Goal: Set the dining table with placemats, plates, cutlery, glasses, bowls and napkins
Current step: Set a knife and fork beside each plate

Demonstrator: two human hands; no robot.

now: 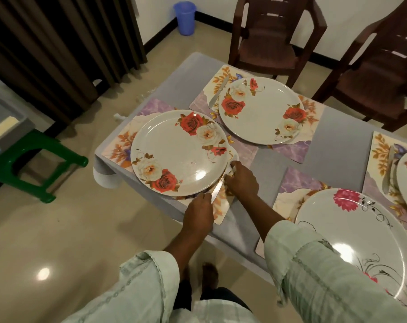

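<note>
Both your hands are on the knife at the near-right rim of the rose plate: your left hand pinches its near end, your right hand curls round its far end. The knife lies on the placemat, touching the plate's edge. Beyond your right hand sits a second rose plate with its own knife; right of your right arm, a pink-flowered plate.

Both hands, left and right, reach forward, fingers curled.
</note>
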